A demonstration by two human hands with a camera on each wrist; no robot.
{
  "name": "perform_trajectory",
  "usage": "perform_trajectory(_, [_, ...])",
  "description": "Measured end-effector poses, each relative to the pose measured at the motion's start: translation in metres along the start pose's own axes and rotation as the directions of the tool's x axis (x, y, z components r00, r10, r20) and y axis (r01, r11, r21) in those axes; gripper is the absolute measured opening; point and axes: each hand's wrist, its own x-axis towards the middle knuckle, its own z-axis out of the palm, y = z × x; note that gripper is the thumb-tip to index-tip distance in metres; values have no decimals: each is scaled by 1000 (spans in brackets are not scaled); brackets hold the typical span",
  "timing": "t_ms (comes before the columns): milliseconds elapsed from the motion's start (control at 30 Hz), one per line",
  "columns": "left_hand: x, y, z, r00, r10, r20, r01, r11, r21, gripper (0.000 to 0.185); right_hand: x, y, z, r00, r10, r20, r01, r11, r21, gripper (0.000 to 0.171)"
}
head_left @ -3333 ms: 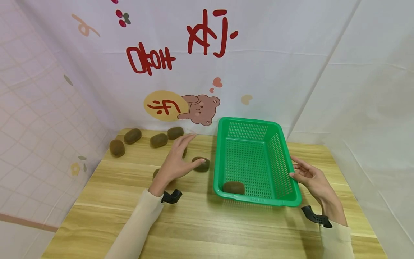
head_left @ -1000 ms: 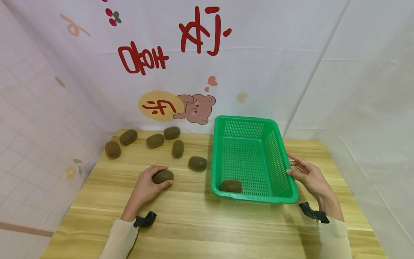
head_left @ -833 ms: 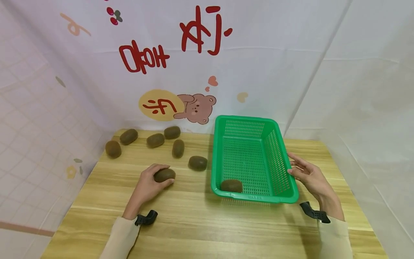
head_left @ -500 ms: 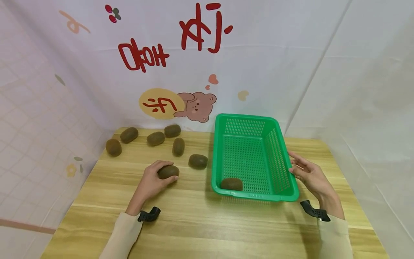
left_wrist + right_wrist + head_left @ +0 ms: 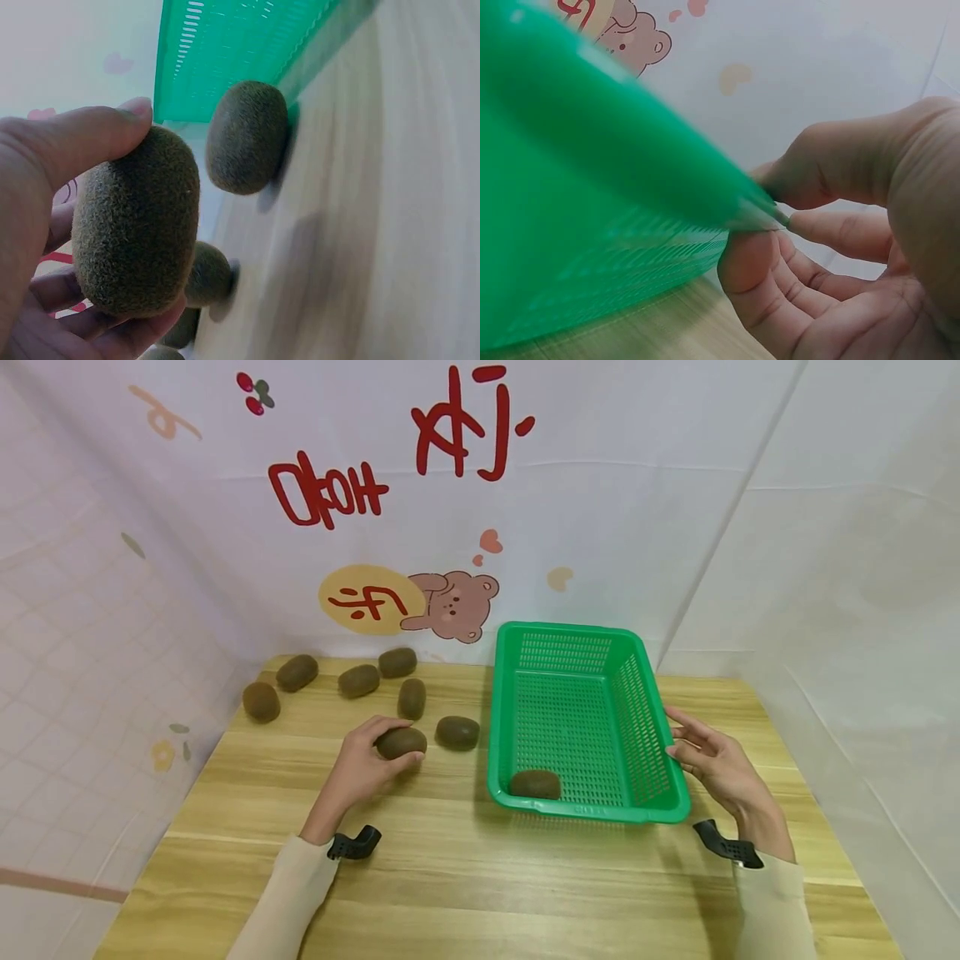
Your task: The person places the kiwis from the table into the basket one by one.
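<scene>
Left hand (image 5: 360, 764): your thumb and fingers curl round the held kiwi (image 5: 402, 743), thumb along one side and fingers round the other.
Held kiwi: in your grip, over the table (image 5: 525, 893) between its left edge and the basket (image 5: 592, 814); the left wrist view shows it raised off the wood.
Right hand (image 5: 723, 772): your thumb and fingers pinch the basket's right rim between them, nearer its near corner than its far one.
Basket: green, with slotted walls, right of the table's middle, its far rim close to the table's far edge.
Kiwi in the basket (image 5: 536, 785): lying in the near left corner, well apart from your right hand.
Nearest loose kiwi (image 5: 457, 732): on the table, between your held one and the basket's left rim.
Upright kiwi (image 5: 412, 699): pointing toward the far edge, just beyond your left fingertips.
Far-edge pair (image 5: 378, 672): two kiwis side by side; you cannot tell here whether they touch.
Far left corner: one kiwi (image 5: 297, 672) by the far edge, another (image 5: 261, 702) by the left edge.
</scene>
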Motion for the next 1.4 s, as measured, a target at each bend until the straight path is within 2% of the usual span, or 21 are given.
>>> perform_trajectory(233, [13,10,1,999,30,-17,-30,999,-37,49,1,2,0,1000,-7,6,7,1000,26,70])
perform_trajectory(500, [27,28,1,998,65,-26,-67,996,-66,53,0,2,-1,1000,-1,-2,1,1000,15,70])
perform_trajectory(733, [32,40,2,998,54,-42,-58,994,-89,53,-1,1,1,1000,13,-18,-13,1000,-5,72])
perform_trajectory(900, [36,47,3,996,70,-61,-77,990,-116,50,-1,0,1,1000,17,-19,-17,1000,-2,72])
perform_trajectory(1200, [46,61,12,988,130,-87,-141,981,-131,48,-1,2,0,1000,13,-18,-13,1000,16,72])
perform_trajectory(1400, [51,70,22,988,143,-61,-150,979,-140,50,0,1,0,1000,4,-10,-4,1000,10,71])
